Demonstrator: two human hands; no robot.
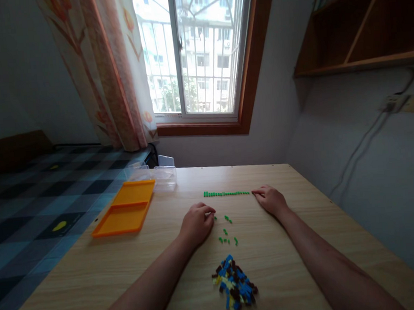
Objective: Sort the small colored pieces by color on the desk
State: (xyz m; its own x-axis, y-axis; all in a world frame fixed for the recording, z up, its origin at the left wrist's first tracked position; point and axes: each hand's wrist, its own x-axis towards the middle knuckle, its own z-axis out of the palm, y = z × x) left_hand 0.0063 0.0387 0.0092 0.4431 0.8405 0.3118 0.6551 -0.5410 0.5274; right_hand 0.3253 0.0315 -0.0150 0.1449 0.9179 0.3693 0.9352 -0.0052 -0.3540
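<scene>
A thin row of small green building blocks (226, 193) runs across the far part of the table, its taller pieces at the left end. My right hand (271, 200) rests at the row's right end, fingers pressed together at the tips; anything between them is too small to make out. Nearer and to the left, my left hand (198, 222) lies on the table with curled fingers, its fingertips closed at a small green block (215, 217). Several loose green blocks (225, 232) are scattered between my hands. Closer to me sits a pile of blue, brown and yellow blocks (237, 285).
An orange two-part tray (121, 219) lies on the left of the wooden table (271, 264). Behind it stand clear plastic boxes (165, 177). A bed with a checked cover (36, 200) adjoins the left side. A wall with a socket (396, 103) is on the right.
</scene>
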